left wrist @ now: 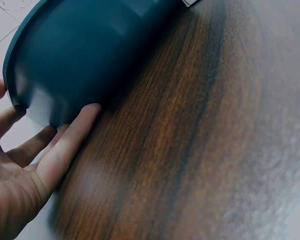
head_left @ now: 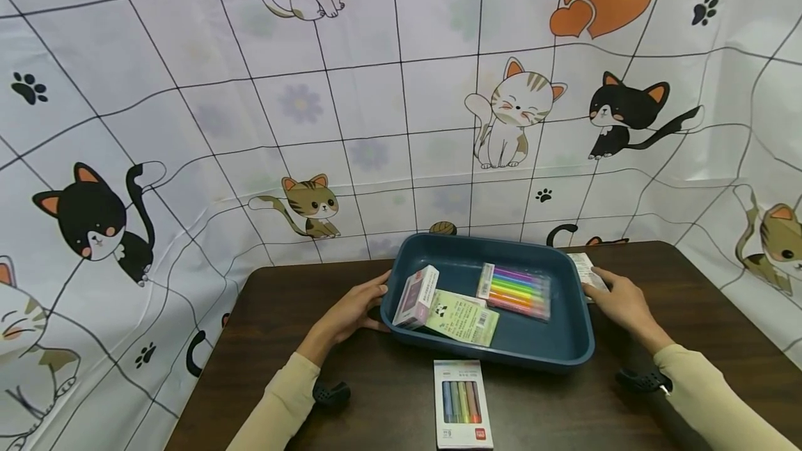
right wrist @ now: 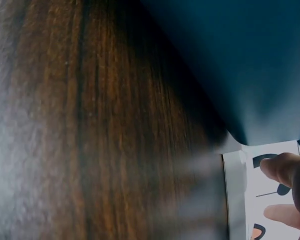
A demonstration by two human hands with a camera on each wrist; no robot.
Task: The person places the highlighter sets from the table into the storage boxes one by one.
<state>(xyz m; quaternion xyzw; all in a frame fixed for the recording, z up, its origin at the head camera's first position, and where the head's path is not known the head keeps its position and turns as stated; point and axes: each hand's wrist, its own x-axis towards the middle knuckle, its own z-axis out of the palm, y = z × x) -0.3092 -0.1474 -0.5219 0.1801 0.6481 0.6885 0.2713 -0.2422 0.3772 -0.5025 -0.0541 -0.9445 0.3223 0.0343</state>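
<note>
A dark blue plastic bin (head_left: 564,339) stands on the table. My left hand (head_left: 354,306) is at its left end, and in the left wrist view the spread fingers (left wrist: 65,145) touch the bin's outer wall. Beyond the bin's right end lies a white box (head_left: 585,271) with small print, partly hidden by my right hand (head_left: 620,301). The right wrist view shows separated fingers (right wrist: 284,212) near the white box's edge (right wrist: 234,195), with no clear grip. Inside the bin are a pack of rainbow-coloured pens (head_left: 514,291), a pale green box (head_left: 464,317) and a tilted pink-and-white box (head_left: 416,298).
In front of the bin, a white box of coloured markers (head_left: 464,404) lies on the dark wooden table (head_left: 376,395). A curtain printed with cats (head_left: 376,103) hangs close behind the table and along its sides.
</note>
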